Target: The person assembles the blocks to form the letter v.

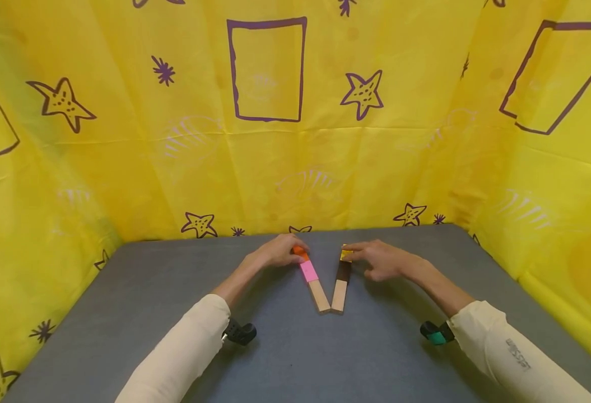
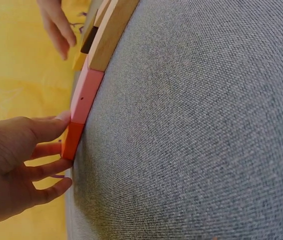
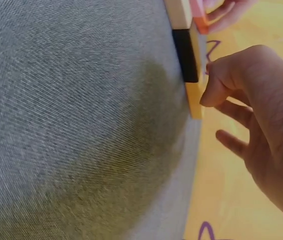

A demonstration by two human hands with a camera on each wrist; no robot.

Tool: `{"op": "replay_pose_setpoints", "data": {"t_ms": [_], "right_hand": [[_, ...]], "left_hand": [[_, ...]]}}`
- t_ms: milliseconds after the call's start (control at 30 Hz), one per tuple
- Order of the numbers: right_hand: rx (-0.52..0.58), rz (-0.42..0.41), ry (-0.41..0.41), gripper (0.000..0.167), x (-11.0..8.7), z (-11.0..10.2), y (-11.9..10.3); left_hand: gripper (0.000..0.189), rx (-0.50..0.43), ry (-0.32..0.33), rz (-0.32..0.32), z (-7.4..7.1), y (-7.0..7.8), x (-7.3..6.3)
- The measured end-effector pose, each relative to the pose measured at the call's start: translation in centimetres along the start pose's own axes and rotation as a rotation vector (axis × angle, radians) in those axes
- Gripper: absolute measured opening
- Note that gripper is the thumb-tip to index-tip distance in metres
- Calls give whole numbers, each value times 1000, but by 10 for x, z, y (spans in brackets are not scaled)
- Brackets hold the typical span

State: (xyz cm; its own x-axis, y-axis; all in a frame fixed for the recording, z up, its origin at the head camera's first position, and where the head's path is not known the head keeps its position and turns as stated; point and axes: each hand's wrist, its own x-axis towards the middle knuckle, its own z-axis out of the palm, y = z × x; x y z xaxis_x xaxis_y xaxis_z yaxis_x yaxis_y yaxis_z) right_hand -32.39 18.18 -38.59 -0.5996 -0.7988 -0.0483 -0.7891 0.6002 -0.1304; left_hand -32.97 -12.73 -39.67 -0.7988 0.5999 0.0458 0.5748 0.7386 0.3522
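Two rows of rectangular blocks form a V on the grey table in the head view. The left row has a plain wooden block (image 1: 319, 296), a pink block (image 1: 308, 271) and an orange block (image 2: 71, 141) at its far end. My left hand (image 1: 278, 250) holds the orange block between thumb and fingers, the thumb beside its joint with the pink one. On the right, another plain wooden block (image 1: 339, 296) leads to a dark brown block (image 1: 343, 272) and a yellow block (image 3: 194, 101). Thumb and forefinger of my right hand (image 1: 383, 261) pinch the yellow block.
The grey cloth-covered table (image 1: 295, 358) spreads around the blocks. A yellow curtain (image 1: 275, 162) with purple drawings stands behind the table's far edge and along both sides. Dark bands with devices (image 1: 240, 332) sit at both wrists.
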Motion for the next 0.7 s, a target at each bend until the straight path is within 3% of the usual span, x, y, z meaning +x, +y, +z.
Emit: {"op": "replay_pose_setpoints", "data": {"t_ms": [167, 500, 700], "right_hand": [[9, 6, -54, 61, 4, 5, 1], [42, -21, -46, 65, 2, 8, 3], [38, 6, -26, 65, 0, 8, 6]], "left_hand": [[32, 17, 7, 15, -1, -1, -4], [33, 17, 10, 1, 0, -2, -3], [33, -6, 3, -6, 0, -1, -3]]}}
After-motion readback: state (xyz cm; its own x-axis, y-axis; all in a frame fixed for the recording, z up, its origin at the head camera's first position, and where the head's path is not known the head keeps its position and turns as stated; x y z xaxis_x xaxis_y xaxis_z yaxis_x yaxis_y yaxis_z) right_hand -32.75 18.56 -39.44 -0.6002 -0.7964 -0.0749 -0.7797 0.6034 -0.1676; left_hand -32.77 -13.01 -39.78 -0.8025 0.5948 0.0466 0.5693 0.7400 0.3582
